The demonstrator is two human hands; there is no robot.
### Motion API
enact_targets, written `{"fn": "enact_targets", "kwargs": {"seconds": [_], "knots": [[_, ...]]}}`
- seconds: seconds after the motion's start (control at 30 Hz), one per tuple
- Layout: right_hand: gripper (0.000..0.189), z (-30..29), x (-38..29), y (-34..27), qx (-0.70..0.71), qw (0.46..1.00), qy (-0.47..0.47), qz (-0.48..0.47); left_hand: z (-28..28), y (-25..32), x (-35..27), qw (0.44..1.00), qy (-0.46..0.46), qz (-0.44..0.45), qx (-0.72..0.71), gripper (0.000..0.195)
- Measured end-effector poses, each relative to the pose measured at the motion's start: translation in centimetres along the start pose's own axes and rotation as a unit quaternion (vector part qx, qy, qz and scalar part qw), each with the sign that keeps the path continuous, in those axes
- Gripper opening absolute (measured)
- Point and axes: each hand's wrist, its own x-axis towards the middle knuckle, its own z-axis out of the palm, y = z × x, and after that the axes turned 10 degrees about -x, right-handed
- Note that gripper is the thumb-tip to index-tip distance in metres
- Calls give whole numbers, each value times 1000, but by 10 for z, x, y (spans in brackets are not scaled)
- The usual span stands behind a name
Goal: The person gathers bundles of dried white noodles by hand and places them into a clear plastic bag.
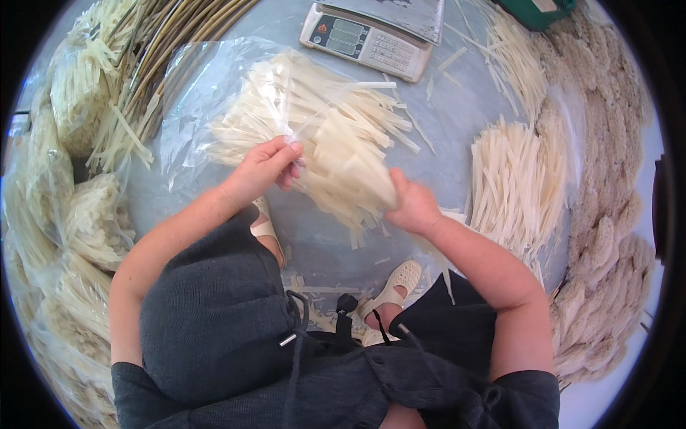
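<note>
My left hand (273, 161) pinches a gathered part of a clear plastic bag (195, 102) above the grey floor. Under and beside the plastic, a loose heap of pale, flat dried strips (305, 91), like wide noodles, fans out to the right. My right hand (412, 204) is closed around the end of a pale bundle of strips (359, 161), blurred by motion, which slants up towards my left hand. Its fingertips are hidden behind the bundle. How much of the heap lies inside the bag I cannot tell.
A digital scale (370, 45) with a metal pan stands ahead. Filled plastic bags (86, 102) and brown stalks (182, 32) line the left. To the right lie a strip pile (509, 182) and stacked beige bundles (605, 150). A green container (541, 16) is at the upper right.
</note>
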Motion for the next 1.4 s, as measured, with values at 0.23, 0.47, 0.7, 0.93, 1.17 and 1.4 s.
{"fn": "enact_targets", "kwargs": {"seconds": [0.23,0.47,0.7,0.93,1.17,1.4], "knots": [[87,-10,52,-26,-1,999,43,13,4,15,-12,982,-37,89,160,27],[102,72,28,-46,12,999,18,31,-11,5,6,906,82,218,355,27],[104,46,31,-43,-117,993,6,8,-14,4,9,934,98,189,285,28],[98,44,35,-39,-122,992,-35,13,-10,10,10,885,-23,296,360,29],[87,-41,62,-71,-101,989,76,-71,0,33,2,932,-86,182,302,29],[63,30,120,-133,363,888,-85,-269,0,32,8,947,-152,74,274,28]]}}
